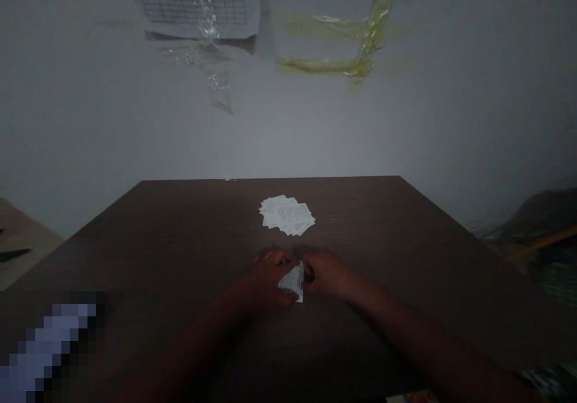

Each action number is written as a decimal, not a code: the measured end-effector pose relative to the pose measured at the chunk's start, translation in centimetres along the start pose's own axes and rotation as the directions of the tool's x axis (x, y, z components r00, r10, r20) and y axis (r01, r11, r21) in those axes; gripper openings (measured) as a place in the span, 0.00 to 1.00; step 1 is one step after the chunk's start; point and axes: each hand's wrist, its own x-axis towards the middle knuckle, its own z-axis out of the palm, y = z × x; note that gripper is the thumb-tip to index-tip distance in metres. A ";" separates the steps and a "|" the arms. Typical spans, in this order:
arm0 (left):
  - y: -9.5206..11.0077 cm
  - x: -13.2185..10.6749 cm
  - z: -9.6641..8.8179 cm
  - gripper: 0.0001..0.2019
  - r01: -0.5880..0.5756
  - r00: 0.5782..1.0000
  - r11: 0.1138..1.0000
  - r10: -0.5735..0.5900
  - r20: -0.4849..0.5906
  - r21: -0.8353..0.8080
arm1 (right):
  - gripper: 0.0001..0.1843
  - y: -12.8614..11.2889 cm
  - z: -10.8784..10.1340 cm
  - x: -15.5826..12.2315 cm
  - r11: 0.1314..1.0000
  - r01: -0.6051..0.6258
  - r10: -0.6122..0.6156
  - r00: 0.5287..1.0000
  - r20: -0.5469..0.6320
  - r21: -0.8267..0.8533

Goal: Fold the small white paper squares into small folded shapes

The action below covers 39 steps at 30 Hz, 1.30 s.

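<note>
Both hands at lower center of frame, low over the bench (180, 240), close together around one small paper slip (294, 279). Slip is pale, with lines across its face, one narrow end pointing down in frame.

Left hand (268, 279): thumb below, fingers above, slip pinched between, part of it covered. Right hand (327, 273): fingers curled at the slip's right edge, small dark gap inside the curl. Can't tell whether it grips the paper or just touches it; too dark there.

Just above the hands, center of frame: paper pile (288, 215), white printed pieces, overlapping and fanned at odd angles, flat on the bench. Print too small to read. Small white scrap (230, 179) at the bench's far edge, left of the pile.

Wall (315, 126) fills the upper frame. Grid sheet (193, 0) at upper left of center, clear tape (208, 18) down it. Yellowed tape (369, 36) at upper right of center. Pixelated patch (54, 337) at lower left, contents unreadable. Lighting dim throughout.
</note>
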 end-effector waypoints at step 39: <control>0.2 0.2 -0.4 0.45 0.015 0.998 1.000 -0.016 0.053 0.017 | 0.13 1.4 -1.5 1.9 0.989 -0.144 0.139 0.984 -0.114 -0.033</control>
